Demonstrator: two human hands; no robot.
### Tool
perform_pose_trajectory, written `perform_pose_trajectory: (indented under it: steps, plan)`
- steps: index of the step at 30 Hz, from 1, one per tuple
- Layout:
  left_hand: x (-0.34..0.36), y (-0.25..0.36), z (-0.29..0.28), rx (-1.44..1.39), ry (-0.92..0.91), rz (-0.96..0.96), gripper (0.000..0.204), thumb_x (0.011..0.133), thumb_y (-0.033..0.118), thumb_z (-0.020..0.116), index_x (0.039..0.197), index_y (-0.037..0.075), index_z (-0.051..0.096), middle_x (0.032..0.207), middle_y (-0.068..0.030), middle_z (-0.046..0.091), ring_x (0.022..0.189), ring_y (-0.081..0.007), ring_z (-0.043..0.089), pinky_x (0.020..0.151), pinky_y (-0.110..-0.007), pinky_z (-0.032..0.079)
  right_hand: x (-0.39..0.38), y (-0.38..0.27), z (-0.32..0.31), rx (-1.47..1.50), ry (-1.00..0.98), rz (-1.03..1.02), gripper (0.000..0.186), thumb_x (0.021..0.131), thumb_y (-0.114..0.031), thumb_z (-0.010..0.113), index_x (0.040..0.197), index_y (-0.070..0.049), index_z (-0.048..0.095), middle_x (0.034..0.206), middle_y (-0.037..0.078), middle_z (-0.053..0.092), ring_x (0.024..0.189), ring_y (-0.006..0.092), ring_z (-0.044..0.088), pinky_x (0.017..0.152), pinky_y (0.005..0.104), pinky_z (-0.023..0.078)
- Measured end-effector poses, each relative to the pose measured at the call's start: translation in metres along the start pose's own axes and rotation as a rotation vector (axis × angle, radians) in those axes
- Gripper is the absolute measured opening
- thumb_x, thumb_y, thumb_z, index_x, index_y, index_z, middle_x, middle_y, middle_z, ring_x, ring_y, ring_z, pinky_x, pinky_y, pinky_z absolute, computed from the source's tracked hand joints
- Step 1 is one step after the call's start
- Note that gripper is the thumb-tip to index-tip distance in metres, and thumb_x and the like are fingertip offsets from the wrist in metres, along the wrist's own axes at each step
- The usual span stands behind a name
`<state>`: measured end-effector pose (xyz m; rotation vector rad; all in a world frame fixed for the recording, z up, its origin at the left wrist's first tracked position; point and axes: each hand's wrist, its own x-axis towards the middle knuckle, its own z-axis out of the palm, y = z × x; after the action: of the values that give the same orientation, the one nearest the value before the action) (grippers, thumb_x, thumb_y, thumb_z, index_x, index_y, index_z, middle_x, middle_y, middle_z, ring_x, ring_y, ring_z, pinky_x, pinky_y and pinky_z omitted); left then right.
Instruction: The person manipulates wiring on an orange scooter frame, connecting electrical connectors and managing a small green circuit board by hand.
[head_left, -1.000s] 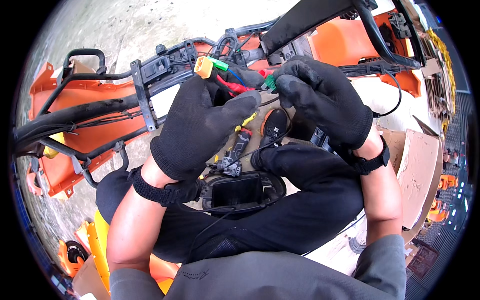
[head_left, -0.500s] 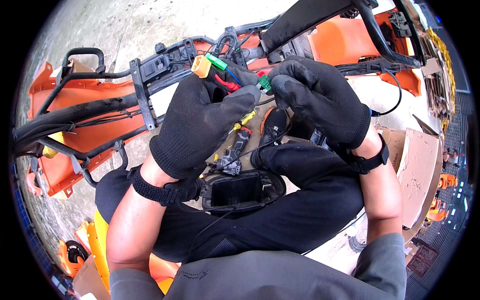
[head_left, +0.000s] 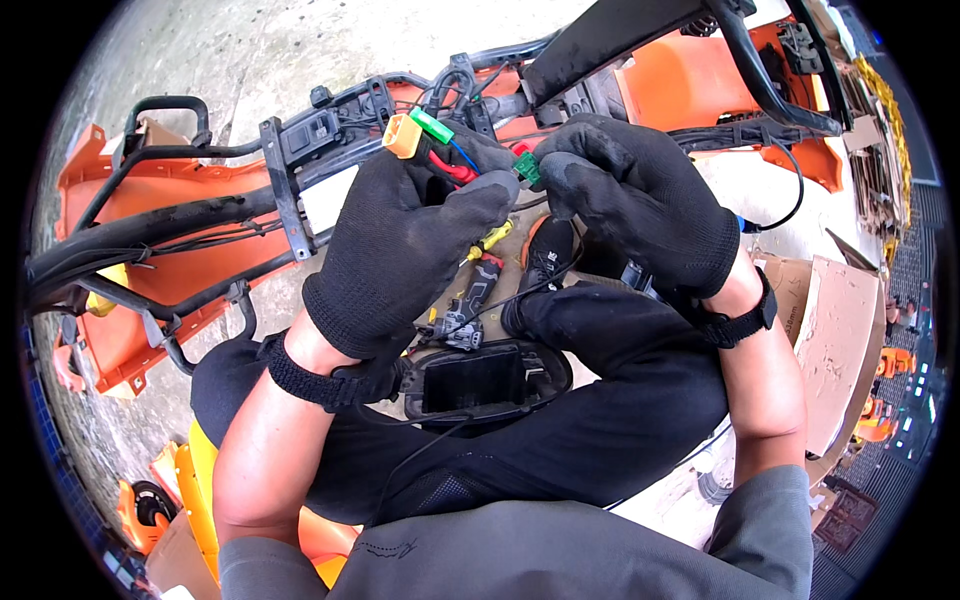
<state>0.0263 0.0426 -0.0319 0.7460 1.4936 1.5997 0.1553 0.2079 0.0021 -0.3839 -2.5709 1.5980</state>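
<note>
Both my hands wear black gloves and meet above the frame's near edge. My left hand is closed, its thumb and fingertips pinching one side of a small green wire connector. From the other side my right hand is closed in a pinch on it, hiding part of its body. Beside my left fingers a yellow plug and a bright green sleeved connector stick up. Red wires and a thin blue wire run over that hand into the grip.
Beyond my hands lies a black tubular vehicle frame with orange panels. Between my legs are a black open-topped housing, a grey-and-red power tool and a yellow-handled tool. Cardboard stands on the right.
My right fingertips have shifted slightly left, closer to my left thumb. A pale part visible at the green connector before is now hidden.
</note>
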Motion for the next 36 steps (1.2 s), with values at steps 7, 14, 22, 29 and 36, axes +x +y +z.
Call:
perform_pose_trajectory:
  steps: [7, 14, 22, 29, 36]
  plan:
    - [0.0, 0.001, 0.001, -0.015, 0.007, -0.001, 0.023, 0.089, 0.017, 0.064, 0.101, -0.003, 0.065, 0.084, -0.01, 0.07, 0.076, -0.0131, 0.066, 0.073, -0.026, 0.051, 0.0, 0.007, 0.002, 0.014, 0.022, -0.022, 0.021, 0.094, -0.018, 0.056, 0.096, 0.002, 0.062, 0.079, 0.01, 0.059, 0.073, 0.0171, 0.056, 0.069, 0.0324, 0.046]
    - [0.0, 0.004, 0.0, 0.013, -0.021, -0.025, 0.026, 0.091, 0.019, 0.063, 0.099, -0.005, 0.067, 0.084, -0.0129, 0.071, 0.076, -0.0154, 0.067, 0.073, -0.027, 0.052, 0.0, 0.005, 0.001, 0.045, 0.016, 0.025, 0.022, 0.095, -0.019, 0.056, 0.095, 0.002, 0.062, 0.076, 0.008, 0.056, 0.07, 0.0146, 0.053, 0.066, 0.0305, 0.044]
    - [0.0, -0.007, -0.006, 0.07, -0.05, 0.074, 0.021, 0.093, 0.006, 0.056, 0.11, -0.001, 0.065, 0.092, -0.0173, 0.069, 0.082, -0.0222, 0.069, 0.076, -0.031, 0.055, 0.0, 0.005, 0.001, 0.044, 0.012, 0.013, 0.024, 0.096, -0.02, 0.054, 0.094, 0.002, 0.061, 0.075, 0.007, 0.055, 0.069, 0.0128, 0.052, 0.065, 0.0296, 0.044]
    - [-0.002, -0.023, -0.024, 0.853, -0.064, 0.601, 0.024, 0.093, 0.0, 0.052, 0.114, 0.0, 0.063, 0.1, -0.0188, 0.066, 0.086, -0.0254, 0.068, 0.079, -0.033, 0.056, 0.0, -0.002, 0.002, 0.083, 0.004, 0.088, 0.025, 0.097, -0.022, 0.053, 0.093, 0.002, 0.061, 0.073, 0.004, 0.053, 0.069, 0.0103, 0.05, 0.064, 0.0276, 0.043]
    - [0.004, 0.001, -0.006, 0.081, -0.089, -0.024, 0.025, 0.091, 0.014, 0.062, 0.107, -0.005, 0.064, 0.088, -0.0137, 0.07, 0.08, -0.0168, 0.068, 0.073, -0.028, 0.053, 0.0, 0.001, 0.001, 0.059, 0.007, 0.081, 0.026, 0.096, -0.022, 0.054, 0.089, 0.001, 0.062, 0.071, 0.004, 0.055, 0.067, 0.011, 0.05, 0.063, 0.0283, 0.043]
